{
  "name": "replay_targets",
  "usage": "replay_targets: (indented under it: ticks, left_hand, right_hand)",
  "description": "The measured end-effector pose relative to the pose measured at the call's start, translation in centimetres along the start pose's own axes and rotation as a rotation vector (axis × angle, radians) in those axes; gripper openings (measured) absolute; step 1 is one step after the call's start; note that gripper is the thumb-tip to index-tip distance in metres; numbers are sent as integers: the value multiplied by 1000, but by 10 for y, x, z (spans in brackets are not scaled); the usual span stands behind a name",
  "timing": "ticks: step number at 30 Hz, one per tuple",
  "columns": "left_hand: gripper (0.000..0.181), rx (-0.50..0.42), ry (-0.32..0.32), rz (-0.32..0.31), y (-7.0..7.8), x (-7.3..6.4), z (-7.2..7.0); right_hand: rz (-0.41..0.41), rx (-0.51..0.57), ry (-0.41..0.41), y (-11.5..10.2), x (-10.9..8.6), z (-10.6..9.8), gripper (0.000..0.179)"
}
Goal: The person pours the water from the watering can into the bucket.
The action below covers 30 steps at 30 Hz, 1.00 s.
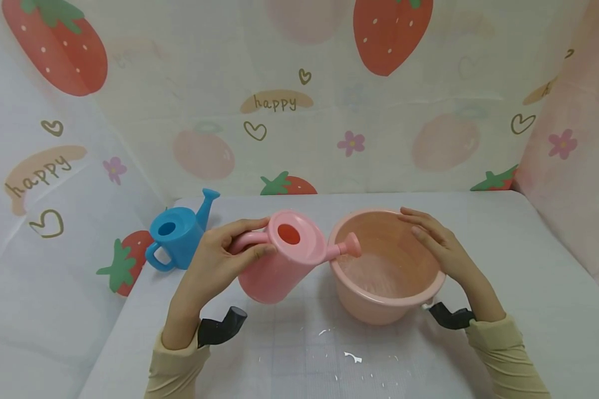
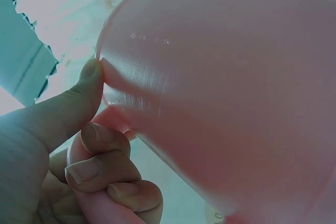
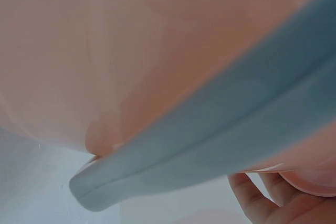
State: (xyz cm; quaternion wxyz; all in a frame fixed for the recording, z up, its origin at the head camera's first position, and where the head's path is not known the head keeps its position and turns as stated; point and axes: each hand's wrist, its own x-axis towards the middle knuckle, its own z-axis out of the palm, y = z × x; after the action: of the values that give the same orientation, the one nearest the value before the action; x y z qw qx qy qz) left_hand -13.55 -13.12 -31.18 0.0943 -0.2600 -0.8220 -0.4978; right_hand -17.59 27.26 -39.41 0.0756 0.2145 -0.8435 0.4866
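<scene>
My left hand (image 1: 219, 260) grips the handle of a pink watering can (image 1: 279, 277), thumb and index finger reaching its top. In the left wrist view the fingers (image 2: 105, 171) curl round that handle, and droplets sit on the can (image 2: 210, 77). The can tilts right, its spout passing over the left rim of a peach-pink bucket (image 1: 374, 307). At the bucket's far right, my right hand (image 1: 441, 241) holds the rim, thumb inside. A blurred grey-blue strip (image 3: 199, 129) crosses the right wrist view before the bucket wall (image 3: 63, 51); some fingers (image 3: 262, 203) show below.
A blue watering can (image 1: 177, 238) stands at the back left of the white table (image 1: 519, 260). Wet spots (image 1: 351, 357) lie on the table in front of the bucket. Strawberry-print curtains (image 1: 299, 149) enclose the back and sides. Black wrist mounts (image 1: 222, 328) protrude below both hands.
</scene>
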Motion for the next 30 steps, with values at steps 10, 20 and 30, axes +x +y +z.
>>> replay_targets:
  ticks: [10, 20, 30]
  left_hand:
    - [41, -21, -6, -9, 3, 0, -1]
    - [40, -18, -5, -16, 2, 0, 0]
    - [41, -18, -12, -32, 3, 0, -2]
  right_hand:
    - [-32, 26, -5, -1, 0, 0, 35]
    - [-37, 19, -4, 1, 0, 0, 35]
    - [-35, 16, -5, 2, 0, 0, 35]
